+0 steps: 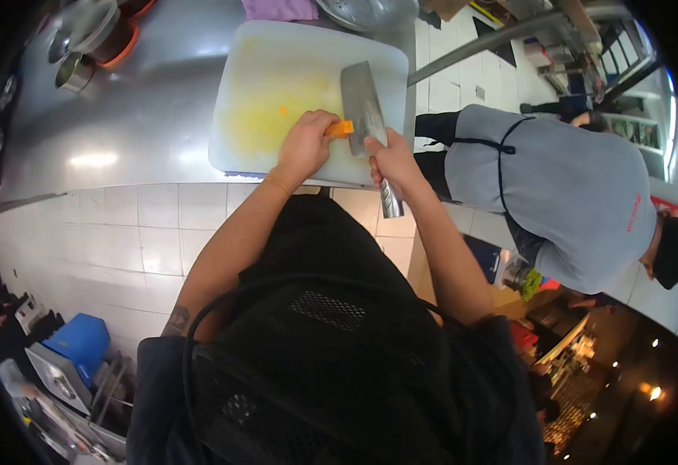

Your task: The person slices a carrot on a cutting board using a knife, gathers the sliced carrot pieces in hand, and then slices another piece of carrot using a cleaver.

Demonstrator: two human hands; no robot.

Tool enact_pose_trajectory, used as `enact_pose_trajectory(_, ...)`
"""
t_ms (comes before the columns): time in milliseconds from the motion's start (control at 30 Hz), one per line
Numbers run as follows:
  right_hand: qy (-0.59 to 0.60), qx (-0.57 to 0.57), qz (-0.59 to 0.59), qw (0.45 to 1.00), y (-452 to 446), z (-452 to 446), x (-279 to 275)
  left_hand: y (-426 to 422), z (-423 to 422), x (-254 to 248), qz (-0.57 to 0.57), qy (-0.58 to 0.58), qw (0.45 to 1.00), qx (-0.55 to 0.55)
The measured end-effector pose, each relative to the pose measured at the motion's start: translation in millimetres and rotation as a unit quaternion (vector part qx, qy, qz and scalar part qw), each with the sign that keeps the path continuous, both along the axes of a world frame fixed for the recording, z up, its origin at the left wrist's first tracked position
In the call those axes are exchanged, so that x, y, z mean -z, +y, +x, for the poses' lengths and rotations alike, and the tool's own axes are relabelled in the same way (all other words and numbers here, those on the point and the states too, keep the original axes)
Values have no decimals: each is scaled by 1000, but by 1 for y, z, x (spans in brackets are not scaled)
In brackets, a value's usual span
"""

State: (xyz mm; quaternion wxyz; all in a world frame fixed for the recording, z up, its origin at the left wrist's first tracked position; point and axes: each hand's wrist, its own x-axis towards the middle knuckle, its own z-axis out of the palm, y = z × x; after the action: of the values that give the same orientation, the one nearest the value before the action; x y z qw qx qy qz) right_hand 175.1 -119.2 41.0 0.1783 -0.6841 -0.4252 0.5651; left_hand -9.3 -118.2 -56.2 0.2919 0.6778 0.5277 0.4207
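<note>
My right hand (392, 159) grips the metal handle of a cleaver (364, 105), its broad blade pointing away from me over the right part of a white cutting board (316, 50). Close to the blade's left side, my left hand (306, 143) holds an orange piece of food (340, 129) between its fingers; it looks like carrot, but I cannot be sure. Whether the blade touches this piece is unclear. A small orange bit (283, 111) lies on the board, which is stained yellow around it.
The board rests on a steel counter (168, 101). A metal cup (74, 72) and a clear container (103, 35) stand at the far left. Behind the board are a purple cloth (279, 8) and a metal bowl (362, 12). A person in a grey shirt (556, 170) stands to my right.
</note>
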Motion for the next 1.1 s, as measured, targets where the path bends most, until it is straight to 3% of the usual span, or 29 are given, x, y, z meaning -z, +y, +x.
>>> enact_pose_trajectory(33, 47, 13, 2, 999, -4, 3, -1, 0, -1, 1, 7, 6, 1000, 11)
enact_pose_trajectory(200, 55, 24, 21, 998, -21, 20, -15, 3, -2, 5, 32, 43, 998, 27)
enact_pose_trajectory(267, 3, 1, 98, 995, -22, 24, -21, 0, -2, 3, 9, 69, 997, 13)
enact_pose_trajectory(400, -3, 10, 134, 991, -34, 43, -16, -17, 7, -16, -35, 84, 995, -27)
enact_pose_trajectory(467, -21, 18, 148, 989, -46, 53, 3, -34, 7, -22, 49, 122, 985, 110)
enact_pose_trajectory(500, -44, 15, 159, 986, -53, 57, 14, -36, 7, -21, 49, 128, 983, 120)
enact_pose_trajectory(600, -49, 24, 144, 988, -68, 62, 46, -33, 3, -7, -49, 88, 979, 178)
enact_pose_trajectory(667, -43, 44, 144, 988, -72, 63, 63, -8, 4, 9, 59, -4, 995, -74)
enact_pose_trajectory(800, -26, 79, 90, 992, -72, 67, 63, 35, 2, -12, 119, 51, 991, 40)
enact_pose_trajectory(867, -11, 86, 86, 992, -70, 74, 74, 46, -2, -1, 35, 40, 980, 190)
enact_pose_trajectory(900, 3, 91, 83, 992, -69, 75, 75, 45, -1, -3, 35, 40, 980, 189)
enact_pose_trajectory(967, -3, 100, 89, 991, -70, 75, 77, 35, 0, -6, -125, 31, 980, 151)
enact_pose_trajectory(1033, -7, 107, 93, 990, -72, 69, 71, 14, 1, -9, -145, 0, 984, 101)
enact_pose_trajectory(1100, 112, 151, 37, 981, -79, 64, 54, 4, 0, -7, -169, -29, 984, 55)
